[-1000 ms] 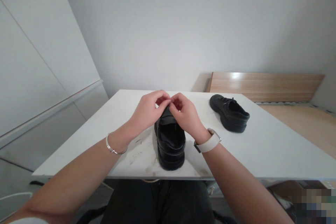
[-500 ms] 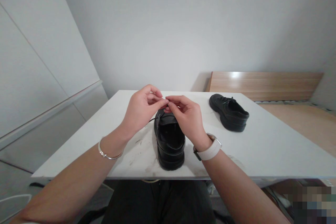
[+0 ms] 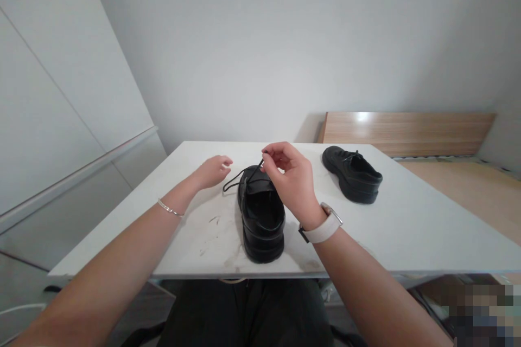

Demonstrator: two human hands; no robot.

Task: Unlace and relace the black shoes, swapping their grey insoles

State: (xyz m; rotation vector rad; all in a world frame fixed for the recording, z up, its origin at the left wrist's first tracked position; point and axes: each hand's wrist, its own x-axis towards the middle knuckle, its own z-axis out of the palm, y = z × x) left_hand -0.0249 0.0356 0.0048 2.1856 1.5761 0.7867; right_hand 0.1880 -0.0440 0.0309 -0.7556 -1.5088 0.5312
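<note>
A black lace-up shoe (image 3: 264,238) stands upright on the white table (image 3: 195,260), its heel toward me. My right hand (image 3: 291,173) is above the shoe's front, thumb and fingers pinching a black shoelace (image 3: 257,167) that runs up taut from the shoe. A loop of lace hangs out on the shoe's left side. To the left of that loop is my left hand (image 3: 214,171), apart from the shoe, fingers loosely curled and parted with nothing in them. Part of the shoe's right side is hidden behind my right hand.
A second black shoe (image 3: 352,173), its lace tied, stands at the table's back right. Beyond it is a wooden headboard (image 3: 411,133) with a bare bed base (image 3: 456,181). White cabinets (image 3: 61,92) line the left, and a wall rises behind the table.
My left hand has come away from my right hand and moved left and slightly down. The right hand stays almost in place, and the lace now shows stretched up to its fingertips.
</note>
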